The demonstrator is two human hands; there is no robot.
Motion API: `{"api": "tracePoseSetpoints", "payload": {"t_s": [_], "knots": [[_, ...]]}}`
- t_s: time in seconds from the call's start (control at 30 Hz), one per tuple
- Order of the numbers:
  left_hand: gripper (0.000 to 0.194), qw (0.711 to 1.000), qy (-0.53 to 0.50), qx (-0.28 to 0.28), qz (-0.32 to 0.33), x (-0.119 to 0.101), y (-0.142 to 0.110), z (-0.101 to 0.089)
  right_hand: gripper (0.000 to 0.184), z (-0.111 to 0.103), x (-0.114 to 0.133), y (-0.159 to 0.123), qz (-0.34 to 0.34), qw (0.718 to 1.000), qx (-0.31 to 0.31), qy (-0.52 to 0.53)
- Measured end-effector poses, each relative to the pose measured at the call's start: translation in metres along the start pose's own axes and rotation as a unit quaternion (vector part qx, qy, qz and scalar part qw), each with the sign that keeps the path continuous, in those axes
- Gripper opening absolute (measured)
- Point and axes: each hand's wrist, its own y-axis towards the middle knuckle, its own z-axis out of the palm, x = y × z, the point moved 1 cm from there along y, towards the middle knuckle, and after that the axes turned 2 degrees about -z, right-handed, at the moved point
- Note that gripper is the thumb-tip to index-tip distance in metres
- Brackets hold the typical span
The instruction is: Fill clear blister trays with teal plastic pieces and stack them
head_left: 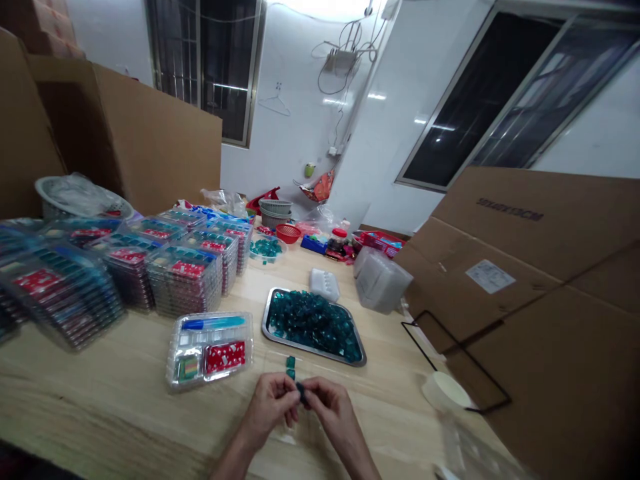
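Note:
My left hand (270,402) and my right hand (330,405) meet at the near edge of the wooden table (110,407), fingers pinched together on a small dark teal piece (301,391). Two more teal pieces (291,365) lie just beyond my fingers. Behind them stands a metal tray (270,312) heaped with teal pieces. To the left lies a clear plastic pack (209,349) holding a blue pen-like item, a red card and small squares.
Several stacks of filled clear packs (185,277) cover the left of the table. A stack of clear trays (380,279), a white tray (324,284), a red basket (289,233) and a roll of tape (445,391) also stand there. Cardboard sheets (540,300) lean at right.

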Motion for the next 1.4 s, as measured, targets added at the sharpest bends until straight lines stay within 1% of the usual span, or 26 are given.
{"api": "tracePoseSetpoints", "payload": {"t_s": [0.1, 0.2, 0.3, 0.37, 0.43, 0.53, 0.63, 0.7, 0.83, 0.9, 0.97, 1.03, 1.13, 1.2, 1.3, 1.4], "knots": [[0.020, 1.000, 0.026, -0.008, -0.006, 0.005, 0.001, 0.001, 0.024, -0.001, 0.005, -0.005, -0.025, 0.997, 0.029, -0.064], [0.017, 0.998, 0.062, -0.018, -0.005, 0.010, 0.001, 0.002, 0.024, -0.003, 0.006, -0.007, -0.035, 0.993, 0.039, -0.110], [0.014, 0.996, 0.088, -0.019, -0.001, 0.011, 0.001, 0.002, 0.025, -0.007, 0.004, -0.008, -0.038, 0.990, 0.054, -0.122], [0.013, 0.996, 0.086, -0.010, -0.001, 0.011, 0.001, 0.002, 0.026, -0.008, 0.002, -0.008, -0.043, 0.990, 0.067, -0.117], [0.011, 0.997, 0.082, -0.003, 0.000, 0.010, 0.001, 0.002, 0.025, -0.009, 0.003, -0.009, -0.050, 0.990, 0.068, -0.117], [0.013, 0.996, 0.089, -0.006, 0.017, 0.009, 0.000, 0.003, 0.020, -0.006, 0.005, -0.010, -0.069, 0.988, 0.040, -0.135], [0.011, 0.996, 0.081, -0.012, 0.019, 0.008, 0.000, 0.004, 0.017, 0.000, 0.005, -0.014, -0.101, 0.981, 0.010, -0.168], [0.008, 0.995, 0.090, -0.020, 0.023, 0.007, 0.000, 0.005, 0.018, 0.005, 0.003, -0.018, -0.136, 0.968, -0.008, -0.209], [0.006, 0.991, 0.118, -0.033, 0.055, 0.008, -0.001, 0.005, 0.020, 0.010, -0.002, -0.024, -0.220, 0.931, -0.041, -0.290], [0.005, 0.992, 0.110, -0.025, 0.060, 0.009, -0.001, 0.005, 0.021, 0.011, -0.003, -0.026, -0.243, 0.918, -0.049, -0.310], [0.005, 0.992, 0.111, -0.024, 0.062, 0.010, -0.002, 0.004, 0.020, 0.011, -0.004, -0.025, -0.246, 0.914, -0.050, -0.320], [0.006, 0.990, 0.116, -0.038, 0.065, 0.010, -0.002, 0.003, 0.020, 0.011, -0.003, -0.024, -0.233, 0.917, -0.052, -0.320], [0.009, 0.990, 0.111, -0.065, 0.065, 0.009, -0.001, 0.002, 0.017, 0.012, -0.001, -0.022, -0.204, 0.929, -0.060, -0.302], [0.010, 0.990, 0.104, -0.068, 0.064, 0.007, -0.002, 0.002, 0.016, 0.012, 0.001, -0.021, -0.189, 0.938, -0.069, -0.282], [0.012, 0.996, 0.058, -0.038, 0.057, 0.000, -0.003, 0.004, 0.016, 0.013, 0.003, -0.021, -0.181, 0.947, -0.080, -0.251], [0.014, 0.999, -0.012, -0.009, 0.051, -0.008, -0.006, 0.005, 0.016, 0.015, 0.003, -0.023, -0.183, 0.953, -0.073, -0.228]]}}
